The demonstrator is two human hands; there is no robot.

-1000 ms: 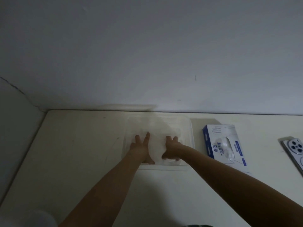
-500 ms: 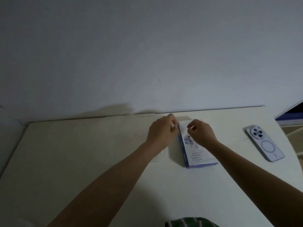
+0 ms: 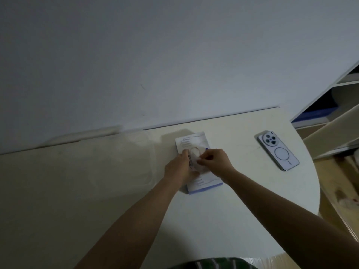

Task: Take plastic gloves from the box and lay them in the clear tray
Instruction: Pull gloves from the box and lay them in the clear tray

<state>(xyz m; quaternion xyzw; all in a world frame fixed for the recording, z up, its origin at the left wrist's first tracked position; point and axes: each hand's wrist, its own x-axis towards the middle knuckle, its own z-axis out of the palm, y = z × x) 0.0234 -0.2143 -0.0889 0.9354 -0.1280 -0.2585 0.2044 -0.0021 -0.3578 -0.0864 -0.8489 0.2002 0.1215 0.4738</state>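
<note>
A blue-and-white glove box [image 3: 205,181] was seen lying flat on the pale tabletop [image 3: 213,226], its long side running roughly from 5 o'clock to 11 o'clock, with its oval opening facing up. The left hand [image 3: 177,168] was laid along the box's 9 o'clock edge, fingers stretched out flat towards 12 o'clock and pressed against the carton, nothing being clasped. The right hand [image 3: 215,162] was placed over the box's 3 o'clock side, its fingers curled and its fingertips pinched on a thin, translucent plastic glove [image 3: 194,163] at the opening; how far the film had been drawn out could not be told through the dim light. The clear tray [image 3: 152,171] was found at 9 o'clock of the box, near it but apart, close to the wall [image 3: 155,55]; its outline was blurred and its contents could not be made out. A phone [image 3: 278,152] was seen face down at 3 o'clock of the box, well apart. A shelf unit [image 3: 330,113] was visible beyond the tabletop's rounded edge at 2 o'clock, and a striped garment [image 3: 211,264] was caught at 6 o'clock.
</note>
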